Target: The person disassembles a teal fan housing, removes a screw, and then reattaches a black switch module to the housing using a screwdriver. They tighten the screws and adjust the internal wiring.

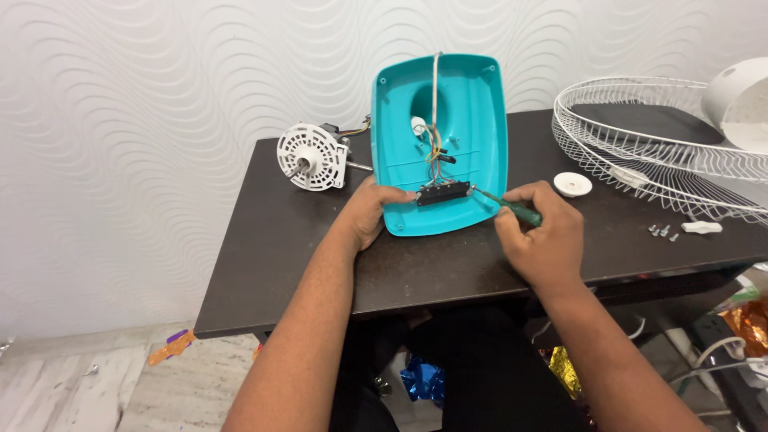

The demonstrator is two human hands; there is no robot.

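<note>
My left hand [370,213] curls round the lower left edge of the turquoise plastic fan base shell [472,120], thumb on its inner face beside the black switch block [442,192]; the shell lies hollow side up on the dark brown table [272,240]; my right hand [541,236] is closed tight around one green-handled screwdriver [520,210], tip at the block's right end; one white motor [312,156] left, one white wire guard [640,148] right, one round white cap [573,184], a few loose screws [662,232].

Both forearms bare, no sleeves visible; left hand [370,214], right hand [542,237] ungloved, no rings or watch.
</note>
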